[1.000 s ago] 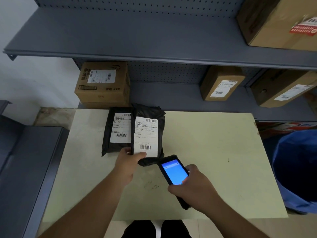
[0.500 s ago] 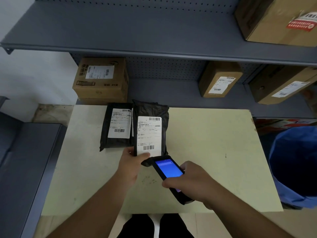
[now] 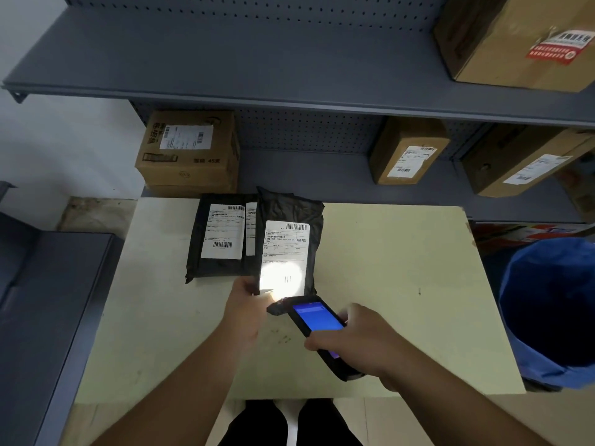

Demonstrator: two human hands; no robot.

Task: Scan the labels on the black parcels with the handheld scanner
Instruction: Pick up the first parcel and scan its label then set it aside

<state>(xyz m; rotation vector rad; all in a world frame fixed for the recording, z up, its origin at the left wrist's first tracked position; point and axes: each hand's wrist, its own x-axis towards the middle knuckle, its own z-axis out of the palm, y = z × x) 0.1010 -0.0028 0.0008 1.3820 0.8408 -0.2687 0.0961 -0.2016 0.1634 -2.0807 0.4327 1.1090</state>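
Observation:
Two black parcels lie side by side at the back of the pale table (image 3: 386, 284). My left hand (image 3: 246, 309) grips the lower left corner of the right black parcel (image 3: 291, 217), tilting it up. Its white label (image 3: 285, 249) is lit by a bright white patch over the lower barcode. My right hand (image 3: 357, 333) holds the black handheld scanner (image 3: 317, 320), blue screen up, its head just below that label. The left black parcel (image 3: 198, 252) lies flat with its own white label facing up.
Grey metal shelves (image 3: 289, 91) rise behind the table, holding cardboard boxes (image 3: 190, 152) with shipping labels. A blue bin bag (image 3: 553, 310) stands at the table's right edge. A grey surface (image 3: 48, 300) runs along the left.
My right hand brought the scanner up and left to the parcel's lower edge. A bright light now falls on the lower barcode of the held parcel's label.

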